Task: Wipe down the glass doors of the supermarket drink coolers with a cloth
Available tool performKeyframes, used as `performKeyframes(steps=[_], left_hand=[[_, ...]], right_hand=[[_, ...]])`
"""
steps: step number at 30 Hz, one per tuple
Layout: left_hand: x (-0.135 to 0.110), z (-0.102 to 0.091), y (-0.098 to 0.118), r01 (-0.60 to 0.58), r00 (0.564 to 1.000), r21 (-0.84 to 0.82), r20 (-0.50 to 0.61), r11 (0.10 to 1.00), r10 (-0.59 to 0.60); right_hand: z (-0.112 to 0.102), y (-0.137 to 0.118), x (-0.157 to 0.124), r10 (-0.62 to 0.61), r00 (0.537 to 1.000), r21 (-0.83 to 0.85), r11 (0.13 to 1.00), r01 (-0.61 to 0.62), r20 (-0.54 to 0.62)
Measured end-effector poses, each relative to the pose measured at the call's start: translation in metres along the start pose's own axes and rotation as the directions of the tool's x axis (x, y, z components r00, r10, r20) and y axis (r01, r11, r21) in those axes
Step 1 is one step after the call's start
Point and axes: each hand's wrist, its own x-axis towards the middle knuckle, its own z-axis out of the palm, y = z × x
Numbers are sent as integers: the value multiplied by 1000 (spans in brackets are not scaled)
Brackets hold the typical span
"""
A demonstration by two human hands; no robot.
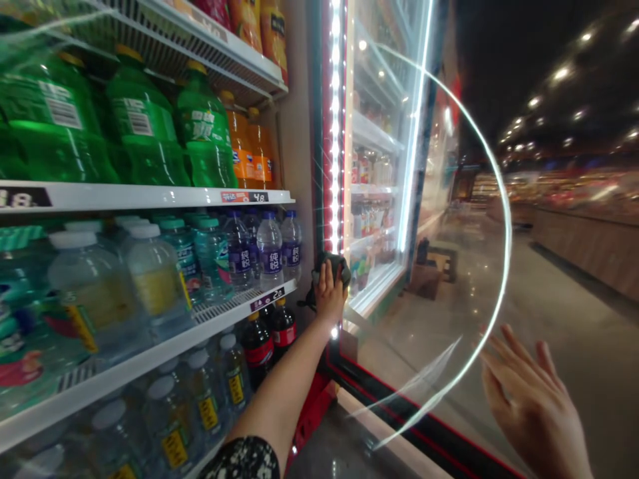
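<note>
My left hand presses a dark, crumpled cloth against the fridge's inner door frame, over the lower part of a lit LED strip. Its fingers lie over the cloth and the arm is stretched forward. At the lower right my right hand is raised with fingers apart and holds nothing. It is nearest the glass door, and I cannot tell whether it touches the glass. Small water bottles with purple labels stand on the shelf just left of the cloth.
Large green soda bottles and orange soda bottles fill the shelf above. Pale drink bottles stand at left, cola bottles lower down. Price rails edge the shelves. Beyond the glass are a wooden stool and store floor.
</note>
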Motion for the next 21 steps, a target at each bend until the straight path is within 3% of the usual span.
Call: performKeyframes(steps=[4,7,9,12,16,18,21], left_hand=[[66,-30,15,4,987,-60,-159,998,-14],[72,-29,16,7,979,-113,-201,994,-30],[48,-17,10,18,984,-142,-175,990,-43],[-11,6,-2,60,994,-179,-77,982,-75],[-79,23,-9,197,980,-258,46,946,-192],[-93,25,-3,237,971,-289,59,928,-230],[-94,29,16,246,969,-331,50,911,-244]], right_hand=[[3,4,-5,36,999,8,999,-36,25],[7,4,-8,42,999,33,999,-43,29],[10,3,-8,42,999,47,998,-44,26],[9,0,-6,23,999,60,998,-24,26],[1,1,-2,13,999,73,997,-15,31],[-4,3,0,17,1000,70,997,-18,20],[-11,7,2,22,1000,69,997,-22,-3]])
